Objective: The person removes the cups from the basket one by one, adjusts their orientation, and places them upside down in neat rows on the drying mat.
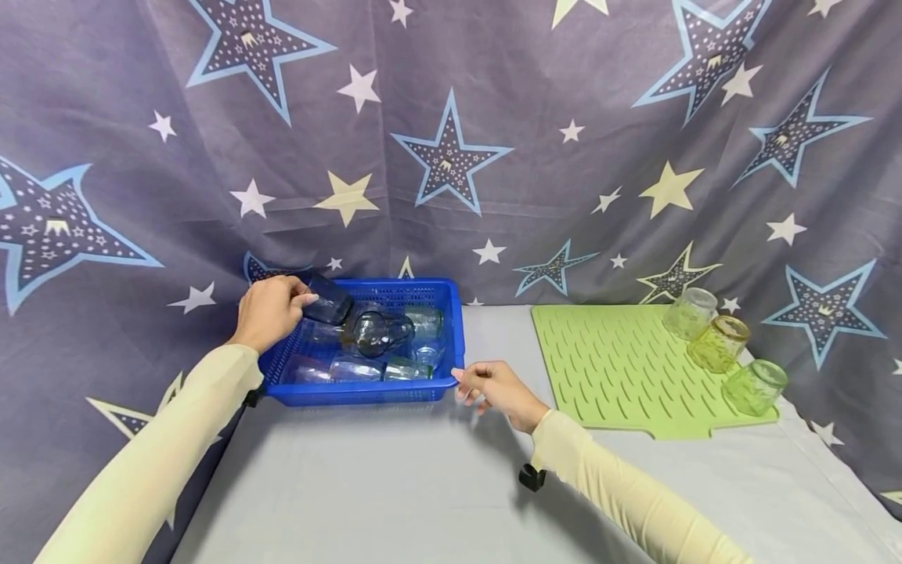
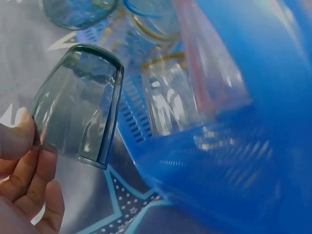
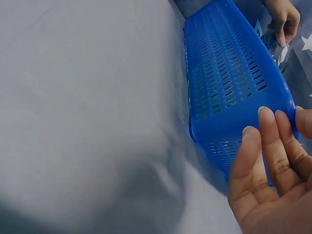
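Note:
My left hand (image 1: 271, 309) pinches a smoky dark glass tumbler (image 1: 328, 301) between thumb and fingers at one end. The tumbler is tilted over the back left corner of a blue plastic basket (image 1: 395, 393); in the left wrist view the same glass (image 2: 80, 107) shows beside the basket wall. At the front right corner, my right hand (image 1: 496, 390) pinches the basket rim, thumb on the inner side and fingertips (image 3: 265, 114) along the outside. Inside the basket lie several clear and tinted glasses (image 1: 355, 368), some partly hidden behind the front wall.
To the right lies a green ribbed drying mat (image 1: 599, 368). Along its right side stand a clear glass (image 1: 690, 313), a yellow glass (image 1: 719, 345) and a green glass (image 1: 755, 388). A star-patterned curtain (image 1: 451, 235) hangs behind the grey-white table (image 1: 352, 486).

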The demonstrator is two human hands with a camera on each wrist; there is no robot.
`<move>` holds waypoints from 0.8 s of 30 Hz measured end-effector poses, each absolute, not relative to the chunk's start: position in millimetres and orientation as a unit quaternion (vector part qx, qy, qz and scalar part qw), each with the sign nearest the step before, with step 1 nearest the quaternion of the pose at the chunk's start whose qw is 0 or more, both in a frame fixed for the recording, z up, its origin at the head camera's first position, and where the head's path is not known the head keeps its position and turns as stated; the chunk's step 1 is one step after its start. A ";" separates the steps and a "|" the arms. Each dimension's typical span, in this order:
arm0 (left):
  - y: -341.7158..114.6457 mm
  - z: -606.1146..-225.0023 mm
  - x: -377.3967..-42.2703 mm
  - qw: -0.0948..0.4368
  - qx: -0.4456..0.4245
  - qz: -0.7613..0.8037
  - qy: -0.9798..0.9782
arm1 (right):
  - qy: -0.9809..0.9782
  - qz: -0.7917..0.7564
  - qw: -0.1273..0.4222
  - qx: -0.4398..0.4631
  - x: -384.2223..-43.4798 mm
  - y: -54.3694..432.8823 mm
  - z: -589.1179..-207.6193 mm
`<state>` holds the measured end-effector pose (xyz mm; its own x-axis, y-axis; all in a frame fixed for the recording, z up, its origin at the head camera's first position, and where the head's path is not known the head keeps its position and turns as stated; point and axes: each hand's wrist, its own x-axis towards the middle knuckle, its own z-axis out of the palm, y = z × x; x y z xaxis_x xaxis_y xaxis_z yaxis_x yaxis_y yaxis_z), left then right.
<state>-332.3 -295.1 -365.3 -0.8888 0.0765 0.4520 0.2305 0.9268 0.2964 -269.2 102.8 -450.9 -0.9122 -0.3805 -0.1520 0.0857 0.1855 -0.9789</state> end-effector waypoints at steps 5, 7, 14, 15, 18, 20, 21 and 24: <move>-294.1 -363.9 -325.9 0.209 -0.045 -0.257 -0.943 | 0.744 -0.634 0.187 -0.099 -268.7 103.3 -452.6; -292.0 -361.8 -323.2 0.202 -0.030 -0.293 -0.934 | 0.744 -0.634 0.186 -0.099 -268.7 103.4 -453.1; -281.9 -356.3 -316.0 0.126 0.033 -0.429 -0.894 | 0.746 -0.632 0.184 -0.099 -269.0 103.6 -454.3; -280.6 -356.4 -315.6 0.113 0.035 -0.448 -0.886 | 0.746 -0.632 0.183 -0.098 -269.1 103.6 -454.5; -277.0 -357.5 -314.6 0.089 0.033 -0.492 -0.865 | 0.747 -0.633 0.181 -0.095 -268.7 103.3 -454.8; -275.2 -358.6 -314.2 0.080 0.027 -0.515 -0.853 | 0.748 -0.633 0.179 -0.093 -268.3 102.9 -455.0; -274.4 -359.3 -314.1 0.079 0.024 -0.524 -0.848 | 0.748 -0.633 0.179 -0.092 -268.0 102.6 -455.0; -272.4 -361.6 -314.0 0.070 0.014 -0.552 -0.831 | 0.748 -0.632 0.179 -0.089 -267.5 101.9 -455.5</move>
